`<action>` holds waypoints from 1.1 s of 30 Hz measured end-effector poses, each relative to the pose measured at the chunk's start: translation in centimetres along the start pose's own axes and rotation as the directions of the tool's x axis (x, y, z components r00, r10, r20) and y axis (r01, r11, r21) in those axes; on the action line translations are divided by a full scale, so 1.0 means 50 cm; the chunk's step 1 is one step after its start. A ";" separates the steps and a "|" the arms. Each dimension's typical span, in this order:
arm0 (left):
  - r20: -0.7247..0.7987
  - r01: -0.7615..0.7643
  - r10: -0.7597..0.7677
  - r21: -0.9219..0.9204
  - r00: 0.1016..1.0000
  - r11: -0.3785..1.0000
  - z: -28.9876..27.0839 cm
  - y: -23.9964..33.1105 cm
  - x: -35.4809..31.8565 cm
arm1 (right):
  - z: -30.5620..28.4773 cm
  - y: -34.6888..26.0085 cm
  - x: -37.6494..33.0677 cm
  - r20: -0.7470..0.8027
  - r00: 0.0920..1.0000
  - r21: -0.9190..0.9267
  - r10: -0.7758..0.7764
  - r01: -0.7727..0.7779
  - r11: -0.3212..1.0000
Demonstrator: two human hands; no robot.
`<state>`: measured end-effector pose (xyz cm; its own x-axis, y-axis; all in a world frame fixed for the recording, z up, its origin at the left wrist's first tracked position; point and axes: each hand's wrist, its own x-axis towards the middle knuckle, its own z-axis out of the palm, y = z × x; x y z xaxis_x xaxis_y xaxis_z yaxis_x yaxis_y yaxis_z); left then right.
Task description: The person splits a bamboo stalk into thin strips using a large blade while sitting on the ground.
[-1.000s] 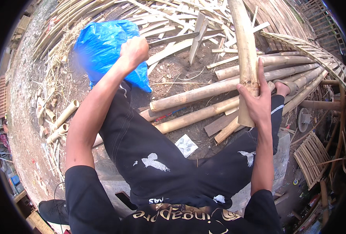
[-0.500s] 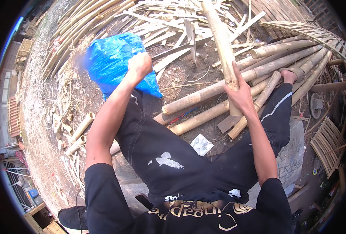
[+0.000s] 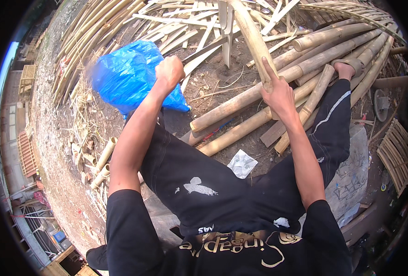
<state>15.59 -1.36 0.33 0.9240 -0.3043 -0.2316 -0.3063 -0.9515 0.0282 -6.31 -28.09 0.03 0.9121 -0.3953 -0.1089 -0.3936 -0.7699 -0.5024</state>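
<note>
My left hand [image 3: 170,71] is closed in a fist around the handle of a machete [image 3: 206,49]. Its long dark blade points away to the right, towards an upright split stake [image 3: 227,43] stuck in the ground. My right hand [image 3: 279,95] grips a thick bamboo pole [image 3: 251,39] near its lower end, with the index finger laid along it. That pole slants up and away to the left, and its far end meets the top of the stake near the picture's upper edge. The machete's handle is hidden inside my fist.
A blue plastic sheet [image 3: 125,76] lies over my left knee. Several bamboo poles [image 3: 236,108] lie between my legs and to the right, near my bare right foot in a sandal [image 3: 346,69]. Split strips [image 3: 185,34] are heaped ahead. Short bamboo pieces [image 3: 106,154] lie left.
My right hand and the bamboo pole have moved a little away from me. My left hand has shifted slightly right and forward with the machete, and the whole view has shifted a bit.
</note>
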 end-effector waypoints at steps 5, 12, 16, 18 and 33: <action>0.074 0.048 -0.053 0.066 0.996 0.997 0.023 -0.010 0.009 | 0.016 0.037 -0.057 -0.068 0.998 0.426 0.014 0.017 0.904; 0.054 0.075 -0.075 0.019 0.996 0.997 0.056 -0.024 -0.009 | -0.108 -0.078 -0.038 -0.573 0.816 0.513 -0.070 0.424 0.747; 0.058 0.062 -0.065 0.049 0.996 0.997 0.044 -0.016 -0.016 | 0.007 -0.034 -0.017 -0.476 0.864 0.258 -0.162 0.314 0.914; 0.086 0.002 -0.010 0.094 0.996 0.996 0.039 -0.009 -0.010 | 0.073 0.007 -0.023 0.074 0.997 -0.011 0.017 -0.016 1.000; 0.143 0.045 -0.039 -0.038 0.989 0.998 0.123 0.013 0.038 | 0.032 -0.026 -0.018 -0.619 0.762 0.276 -0.191 0.439 0.855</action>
<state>15.75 -2.27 -6.07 0.8931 -0.2576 -0.3687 -0.2558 -0.9652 0.0547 -6.41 -25.93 -0.62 0.6990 -0.4640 0.5442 0.0955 -0.6935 -0.7141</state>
